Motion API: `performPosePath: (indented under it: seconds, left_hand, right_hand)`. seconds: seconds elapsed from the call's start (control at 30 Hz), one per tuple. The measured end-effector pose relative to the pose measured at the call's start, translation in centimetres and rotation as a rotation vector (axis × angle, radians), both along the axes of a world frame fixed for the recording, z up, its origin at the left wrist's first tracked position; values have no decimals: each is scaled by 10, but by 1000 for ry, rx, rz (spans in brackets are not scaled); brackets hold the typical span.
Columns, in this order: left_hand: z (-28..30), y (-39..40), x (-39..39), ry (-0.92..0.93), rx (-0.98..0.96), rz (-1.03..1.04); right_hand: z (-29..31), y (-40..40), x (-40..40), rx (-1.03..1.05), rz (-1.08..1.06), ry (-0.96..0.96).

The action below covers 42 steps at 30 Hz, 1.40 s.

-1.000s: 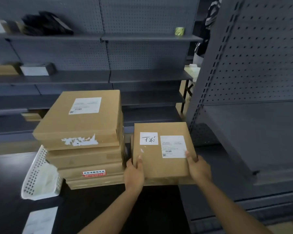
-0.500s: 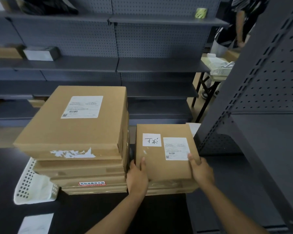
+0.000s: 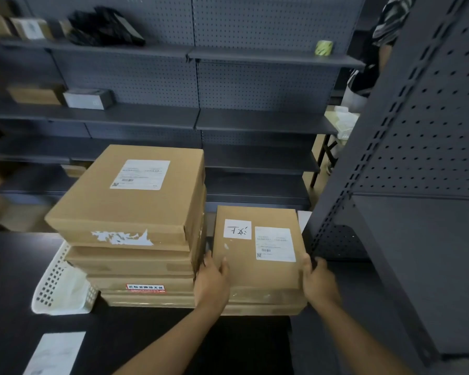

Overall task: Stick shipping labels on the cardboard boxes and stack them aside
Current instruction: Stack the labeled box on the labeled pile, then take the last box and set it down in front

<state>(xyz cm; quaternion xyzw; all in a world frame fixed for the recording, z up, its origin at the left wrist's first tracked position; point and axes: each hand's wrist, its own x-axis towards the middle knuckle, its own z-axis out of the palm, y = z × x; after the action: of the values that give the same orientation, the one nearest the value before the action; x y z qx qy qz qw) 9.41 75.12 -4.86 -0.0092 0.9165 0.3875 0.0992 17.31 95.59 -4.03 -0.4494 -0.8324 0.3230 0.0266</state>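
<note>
Grey pegboard shelving (image 3: pixel 255 85) fills the wall ahead of me, and a second grey rack (image 3: pixel 417 185) stands close on my right. Below them lies the dark table (image 3: pixel 16 266) I am working at.

On the table, the tall stack of cardboard boxes (image 3: pixel 136 239) stands to my left, four or so high, the top one already carrying a white shipping label (image 3: pixel 140 174). I judge this to be the finished pile, set aside. Tucked against its left side is a white perforated basket (image 3: pixel 54 282), with a loose sheet of paper (image 3: pixel 54 353) nearer to me.

Just beside the tall stack, on its right, is a lower pile. The small labelled box (image 3: pixel 255 255) sits on top of it, bearing a printed label (image 3: pixel 275 244) and a handwritten note (image 3: pixel 237 229).

My left hand (image 3: pixel 211 282) grips the box's near-left edge, thumb on top. My right hand (image 3: pixel 318 282) holds its near-right corner likewise. Holding both sides seems meant to square the box onto its pile.
</note>
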Motion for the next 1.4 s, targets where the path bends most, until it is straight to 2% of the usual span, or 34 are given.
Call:
performPosePath:
  seconds: [0.13,0.23,0.33,0.47,0.53,0.7,0.83,0.97,1.4]
  left_hand:
    - [12,-5,20,119,-92,-93]
    - [22,-14,38,180,-158,-160]
    - [34,-34,61,210,-157,-207]
    - [42,-77,96,336,-250,-286]
    - [43,-103,113,357,-314,-274]
    - [40,-187,157,278,-377,-148]
    - [41,-261,195,191,-468,22]
    - [40,-343,238,97,-579,196]
    - [51,-615,392,-101,-593,649]
  right_hand:
    - [12,-10,17,245,144,17]
    - [19,-21,29,459,330,59]
    - [21,-38,40,530,517,124]
    - [27,-77,54,610,750,194]
    - [30,-105,62,583,875,185]
    - [29,-184,73,475,1144,206]
    - [26,-258,75,374,1413,115]
    - [27,-351,78,368,1601,86]
    - [39,-670,124,440,2017,168]
